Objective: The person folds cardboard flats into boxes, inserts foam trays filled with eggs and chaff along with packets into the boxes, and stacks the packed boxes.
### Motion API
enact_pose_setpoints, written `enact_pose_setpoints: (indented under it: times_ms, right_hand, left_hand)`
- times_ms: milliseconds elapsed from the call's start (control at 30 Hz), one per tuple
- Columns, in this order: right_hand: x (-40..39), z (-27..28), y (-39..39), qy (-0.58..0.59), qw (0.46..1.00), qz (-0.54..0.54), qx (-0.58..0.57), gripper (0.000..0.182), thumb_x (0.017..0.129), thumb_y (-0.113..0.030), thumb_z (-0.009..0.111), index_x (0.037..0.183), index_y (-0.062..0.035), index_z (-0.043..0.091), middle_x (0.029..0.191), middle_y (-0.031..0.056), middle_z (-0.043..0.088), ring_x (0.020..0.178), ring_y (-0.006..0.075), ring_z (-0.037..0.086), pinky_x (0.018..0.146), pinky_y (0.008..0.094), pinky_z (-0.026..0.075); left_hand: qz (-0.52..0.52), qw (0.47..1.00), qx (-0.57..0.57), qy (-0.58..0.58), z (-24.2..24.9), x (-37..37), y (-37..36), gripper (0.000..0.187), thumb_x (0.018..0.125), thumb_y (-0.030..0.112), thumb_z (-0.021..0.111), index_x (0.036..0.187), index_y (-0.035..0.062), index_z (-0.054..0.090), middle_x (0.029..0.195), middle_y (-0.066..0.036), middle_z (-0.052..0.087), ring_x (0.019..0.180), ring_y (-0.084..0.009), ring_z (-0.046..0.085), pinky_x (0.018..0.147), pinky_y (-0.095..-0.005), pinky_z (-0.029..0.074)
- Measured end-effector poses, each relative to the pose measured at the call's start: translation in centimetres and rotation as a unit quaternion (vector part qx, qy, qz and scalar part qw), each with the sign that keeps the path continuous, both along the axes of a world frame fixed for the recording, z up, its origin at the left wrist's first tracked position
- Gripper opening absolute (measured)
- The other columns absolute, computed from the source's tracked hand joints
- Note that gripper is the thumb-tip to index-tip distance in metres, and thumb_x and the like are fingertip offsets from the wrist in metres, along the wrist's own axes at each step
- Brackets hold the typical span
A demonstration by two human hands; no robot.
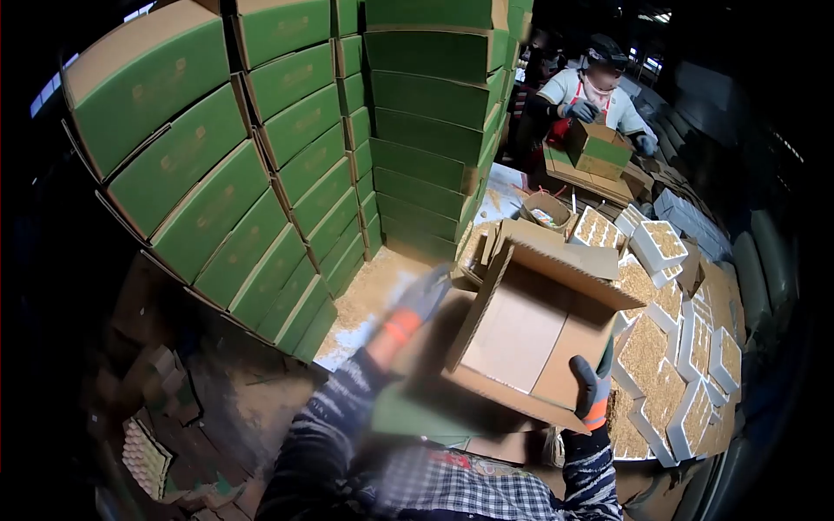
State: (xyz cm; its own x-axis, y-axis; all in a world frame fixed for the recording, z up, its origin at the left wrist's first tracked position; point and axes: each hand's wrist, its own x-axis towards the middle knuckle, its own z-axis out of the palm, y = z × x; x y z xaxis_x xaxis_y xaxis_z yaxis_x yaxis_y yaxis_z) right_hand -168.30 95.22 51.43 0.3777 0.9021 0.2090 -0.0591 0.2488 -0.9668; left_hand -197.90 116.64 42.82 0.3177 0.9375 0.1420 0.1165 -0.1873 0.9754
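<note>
Box [512, 343]: Lay open at 4 o'clock of the view, just ahead of the body, with mouth toward the viewer and pale floor in sight. Flaps spread outward, leaving the inside easy to reach. Could not tell whether lifted or propped from below.

Right hand [591, 391]: Gripped the box wall at 4 o'clock from its middle, with gloved fingers hooked over the edge to the inside, seemingly to keep the cardboard steady.

Left hand [423, 293]: Blurred, at 10 o'clock from the middle of the box, near its side. Looked apart from the cardboard; could not tell whether open, closed or holding anything.

Stack [426, 130]: Rose from 9 round to 12 o'clock in tall columns of green boxes, laid flat on one another, probably to save floor room.

Trays [651, 436]: Spread between 3 and 4 o'clock, white-walled, full of brown, grainy fill. Crowded together just beside the box, perhaps for a short reach.

Co-worker [621, 102]: Stood between 1 and 2 o'clock, gloved, bent over a green and brown carton [608, 156], apparently for a close view of the work.

Bumpy sheet [146, 456]: Leaned low at 8 o'clock among cardboard scraps [178, 382], probably just set aside.
</note>
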Motion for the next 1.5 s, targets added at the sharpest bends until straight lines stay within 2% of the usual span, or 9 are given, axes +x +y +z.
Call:
enact_pose_setpoints:
  times_ms: [167, 267, 367, 567, 700, 933, 1200, 1400, 1500]
  right_hand:
    - [2.4, -2.1, 7.5, 0.04, 0.995, -0.087, 0.004, 0.074, 0.09, -0.004, 0.064, 0.153, -0.0003, 0.025, 0.135, 0.0096, 0.047, 0.111, 0.0171, 0.056, 0.097, 0.0312, 0.051]
    - [-1.0, 0.0, 12.0, 0.054, 0.995, -0.074, 0.029, 0.071, 0.09, -0.003, 0.064, 0.151, 0.0011, 0.027, 0.131, 0.0113, 0.05, 0.112, 0.0188, 0.057, 0.097, 0.0322, 0.052]
    - [-3.5, -1.1, 17.2, 0.03, 0.999, -0.006, 0.012, 0.067, 0.089, -0.005, 0.064, 0.147, 0.0017, 0.033, 0.125, 0.0126, 0.056, 0.11, 0.0218, 0.061, 0.098, 0.0342, 0.051]
    - [-12.0, -7.1, 25.8, 0.118, 0.98, 0.148, -0.067, 0.071, 0.08, -0.005, 0.075, 0.143, -0.0049, 0.043, 0.119, 0.0121, 0.062, 0.103, 0.0221, 0.063, 0.086, 0.0343, 0.053]
    - [-16.2, -9.1, 29.4, 0.199, 0.952, 0.124, -0.197, 0.081, 0.077, -0.011, 0.079, 0.146, -0.0046, 0.037, 0.116, 0.0142, 0.065, 0.112, 0.0256, 0.058, 0.089, 0.0398, 0.051]
    - [-18.3, -12.9, 30.3, 0.168, 0.964, 0.133, -0.16, 0.081, 0.076, 0.002, 0.073, 0.144, -0.0121, 0.032, 0.117, 0.0185, 0.062, 0.104, 0.0299, 0.063, 0.083, 0.0453, 0.056]
    - [-16.6, -18.7, 32.5, 0.145, 0.959, 0.079, -0.228, 0.066, 0.078, -0.005, 0.076, 0.136, -0.0051, 0.045, 0.114, 0.0145, 0.065, 0.099, 0.0286, 0.064, 0.085, 0.0402, 0.051]
    - [-13.1, -19.5, 33.3, -0.523, 0.753, 0.387, -0.099, 0.053, 0.087, -0.028, 0.067, 0.134, -0.0098, 0.049, 0.106, 0.0256, 0.066, 0.1, 0.0412, 0.063, 0.088, 0.0436, 0.05]
    - [-12.0, -19.9, 32.2, -0.512, 0.795, 0.32, -0.05, 0.047, 0.09, -0.029, 0.062, 0.132, -0.0094, 0.051, 0.116, 0.0274, 0.062, 0.11, 0.0409, 0.06, 0.092, 0.0413, 0.049]
  left_hand:
    - [0.011, 0.884, 0.148, 0.442, -4.3, 1.6, 5.8, 0.053, 0.097, 0.042, 0.048, 0.141, 0.0116, 0.048, 0.133, -0.019, 0.059, 0.119, -0.0331, 0.058, 0.1, -0.0433, 0.045]
    - [-0.028, 0.921, 0.256, 0.292, -15.0, 4.0, 7.3, 0.046, 0.099, 0.045, 0.04, 0.128, 0.0168, 0.059, 0.119, -0.015, 0.067, 0.104, -0.0336, 0.066, 0.093, -0.0454, 0.049]
    - [-0.111, 0.919, -0.005, 0.377, -12.0, 4.2, 3.5, 0.042, 0.097, 0.046, 0.044, 0.113, 0.0155, 0.069, 0.114, -0.013, 0.069, 0.1, -0.034, 0.066, 0.09, -0.045, 0.051]
    - [-0.061, 0.916, 0.138, 0.373, -9.2, 6.6, 0.4, 0.057, 0.09, 0.058, 0.053, 0.122, 0.0124, 0.067, 0.127, -0.013, 0.064, 0.117, -0.0323, 0.059, 0.101, -0.0458, 0.044]
    - [-0.177, 0.778, 0.173, 0.577, -9.2, 7.1, 1.8, 0.058, 0.096, 0.055, 0.038, 0.129, 0.0126, 0.06, 0.135, -0.013, 0.06, 0.125, -0.0313, 0.053, 0.109, -0.0433, 0.036]
    - [-0.185, 0.967, -0.17, 0.051, -8.4, 5.5, 0.3, 0.053, 0.102, 0.041, 0.042, 0.144, 0.0087, 0.045, 0.15, -0.015, 0.045, 0.141, -0.0288, 0.038, 0.116, -0.0396, 0.03]
    - [-0.14, 0.978, -0.066, 0.141, -13.0, 6.8, 0.6, 0.054, 0.095, 0.036, 0.058, 0.139, 0.0078, 0.048, 0.144, -0.013, 0.051, 0.134, -0.0275, 0.045, 0.111, -0.0372, 0.036]
    - [-0.128, 0.946, 0.049, 0.294, -8.4, 6.0, 0.1, 0.044, 0.095, 0.037, 0.052, 0.128, 0.0095, 0.06, 0.132, -0.015, 0.06, 0.125, -0.0302, 0.054, 0.106, -0.0391, 0.041]
    - [-0.139, 0.943, 0.053, 0.298, -6.9, 5.8, -0.2, 0.041, 0.093, 0.034, 0.053, 0.124, 0.0102, 0.063, 0.127, -0.014, 0.063, 0.123, -0.0296, 0.055, 0.102, -0.04, 0.043]
